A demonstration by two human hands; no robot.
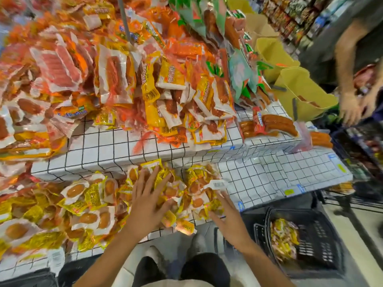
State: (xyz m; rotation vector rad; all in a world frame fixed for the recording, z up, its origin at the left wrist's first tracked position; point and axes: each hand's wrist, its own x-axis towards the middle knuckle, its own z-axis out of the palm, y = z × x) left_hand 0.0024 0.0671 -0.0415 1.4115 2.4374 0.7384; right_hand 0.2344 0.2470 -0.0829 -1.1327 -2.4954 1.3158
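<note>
A black basket [323,241] sits low by the feet, ready for packets. Left grip [145,201] and right grip [226,216] lie spread flat on yellow sausage packets [89,195] on the checked surface [259,183], likely to sort them. Bigger packs [116,79] pile behind

The left hand [148,198] lies over the small yellow-and-clear plastic sausage packets [91,195], hiding those beneath it, and their label print is too blurred to read. The heap of orange-and-white vacuum packs [60,67] runs off the left and top edges, and the black plastic shopping basket [319,230] holds a smeared yellow jumble. A second person's bare forearm [348,65] is cut by the top edge, its far end motion-blurred
</note>
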